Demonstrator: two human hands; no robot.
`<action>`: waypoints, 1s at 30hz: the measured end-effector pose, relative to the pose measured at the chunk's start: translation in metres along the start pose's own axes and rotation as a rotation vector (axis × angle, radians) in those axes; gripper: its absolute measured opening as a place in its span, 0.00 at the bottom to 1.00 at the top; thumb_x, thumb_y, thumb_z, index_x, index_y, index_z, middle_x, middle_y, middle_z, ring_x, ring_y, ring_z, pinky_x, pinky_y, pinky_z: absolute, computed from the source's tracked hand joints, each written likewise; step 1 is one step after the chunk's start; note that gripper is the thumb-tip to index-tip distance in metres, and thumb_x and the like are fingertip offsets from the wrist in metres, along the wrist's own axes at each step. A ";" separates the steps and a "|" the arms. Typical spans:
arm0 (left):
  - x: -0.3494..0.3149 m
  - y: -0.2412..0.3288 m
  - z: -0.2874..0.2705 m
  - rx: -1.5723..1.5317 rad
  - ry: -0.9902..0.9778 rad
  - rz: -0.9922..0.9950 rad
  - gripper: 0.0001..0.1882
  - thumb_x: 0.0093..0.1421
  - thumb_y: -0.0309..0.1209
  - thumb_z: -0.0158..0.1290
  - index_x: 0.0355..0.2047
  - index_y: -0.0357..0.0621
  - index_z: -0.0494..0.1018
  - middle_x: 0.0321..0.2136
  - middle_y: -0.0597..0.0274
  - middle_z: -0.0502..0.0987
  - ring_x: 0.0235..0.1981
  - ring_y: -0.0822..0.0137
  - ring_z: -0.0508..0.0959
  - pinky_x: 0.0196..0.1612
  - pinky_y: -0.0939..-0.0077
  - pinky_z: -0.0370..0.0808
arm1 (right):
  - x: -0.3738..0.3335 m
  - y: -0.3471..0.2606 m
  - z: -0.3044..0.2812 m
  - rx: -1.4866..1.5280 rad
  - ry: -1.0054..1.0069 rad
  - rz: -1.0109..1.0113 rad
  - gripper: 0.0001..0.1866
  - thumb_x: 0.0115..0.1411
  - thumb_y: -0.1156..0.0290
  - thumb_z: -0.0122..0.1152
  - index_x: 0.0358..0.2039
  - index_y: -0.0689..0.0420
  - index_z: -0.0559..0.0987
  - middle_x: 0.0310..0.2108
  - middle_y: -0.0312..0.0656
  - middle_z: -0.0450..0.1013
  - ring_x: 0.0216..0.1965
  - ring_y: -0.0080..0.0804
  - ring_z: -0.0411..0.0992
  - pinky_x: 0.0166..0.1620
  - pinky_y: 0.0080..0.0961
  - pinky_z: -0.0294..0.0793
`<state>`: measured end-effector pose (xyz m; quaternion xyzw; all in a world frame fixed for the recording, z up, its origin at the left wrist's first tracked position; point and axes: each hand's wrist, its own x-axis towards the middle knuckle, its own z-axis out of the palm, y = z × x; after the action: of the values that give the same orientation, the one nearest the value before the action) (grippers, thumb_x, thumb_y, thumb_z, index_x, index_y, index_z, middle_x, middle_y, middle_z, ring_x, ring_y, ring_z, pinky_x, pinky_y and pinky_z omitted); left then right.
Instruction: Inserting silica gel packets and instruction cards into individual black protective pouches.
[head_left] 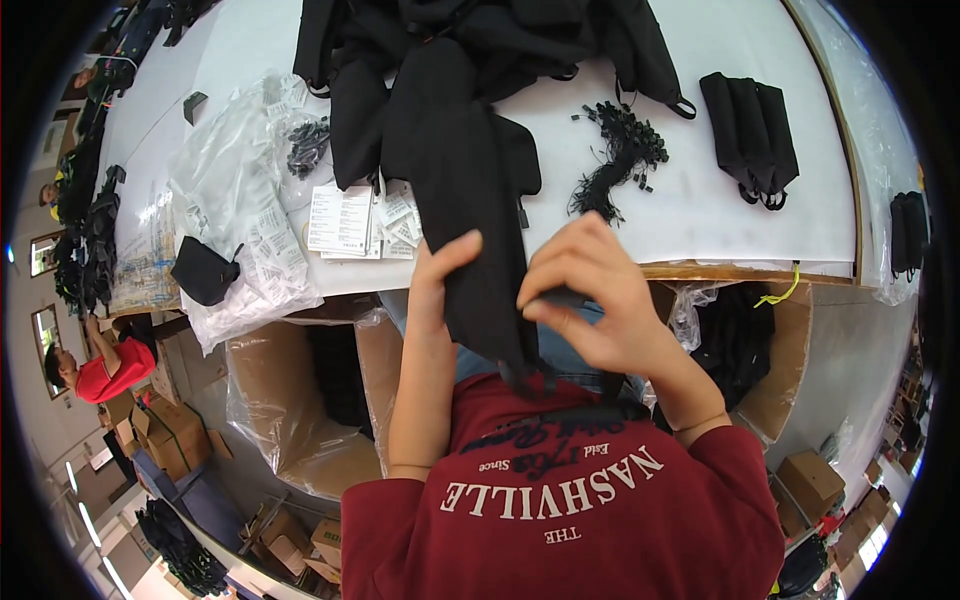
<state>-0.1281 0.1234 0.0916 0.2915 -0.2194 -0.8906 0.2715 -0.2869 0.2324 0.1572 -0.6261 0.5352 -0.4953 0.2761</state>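
Observation:
A long black fabric pouch (465, 180) hangs over the table's near edge, its lower end with a strap above my lap. My left hand (440, 285) is closed round its left side, thumb on top of the cloth. At its right edge my right hand (590, 295) pinches with thumb and forefinger; the exact bit of cloth between the tips is hidden. Beyond, a heap of similar black pouches (540, 40) covers the far middle of the table. White printed cards (340, 220) lie just left of the pouch, and a bunch of black tag strings (625, 155) to its right.
Flat black pouches (750, 135) lie at the table's right. Clear plastic bags with labels (235, 190) and a small black pouch (205, 270) are at the left. Open cartons (290, 400) stand below the near edge. A person in red (125, 370) is far left.

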 end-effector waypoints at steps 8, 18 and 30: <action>-0.010 -0.003 0.024 0.164 -0.034 -0.095 0.32 0.44 0.23 0.62 0.52 0.34 0.66 0.42 0.57 0.75 0.40 0.66 0.77 0.45 0.75 0.74 | 0.026 0.016 -0.021 -0.228 0.529 0.013 0.04 0.48 0.78 0.64 0.26 0.57 0.78 0.29 0.36 0.72 0.34 0.33 0.66 0.39 0.26 0.64; 0.008 -0.004 -0.017 -0.305 -0.045 -0.133 0.13 0.59 0.29 0.51 0.42 0.33 0.74 0.34 0.54 0.80 0.32 0.64 0.81 0.37 0.72 0.80 | -0.008 0.003 0.003 0.139 -0.131 0.165 0.07 0.46 0.74 0.66 0.27 0.56 0.78 0.31 0.37 0.67 0.35 0.34 0.64 0.42 0.27 0.63; -0.024 0.006 0.022 -0.242 0.040 -0.085 0.19 0.64 0.33 0.45 0.52 0.36 0.66 0.49 0.52 0.73 0.52 0.60 0.72 0.55 0.65 0.68 | 0.000 0.010 0.003 -0.605 -0.045 -0.184 0.29 0.43 0.76 0.60 0.50 0.47 0.75 0.40 0.38 0.70 0.41 0.36 0.70 0.43 0.31 0.73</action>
<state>-0.1237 0.1387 0.1211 0.2831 -0.0923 -0.9154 0.2710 -0.2876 0.2296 0.1475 -0.7366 0.5930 -0.3224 0.0430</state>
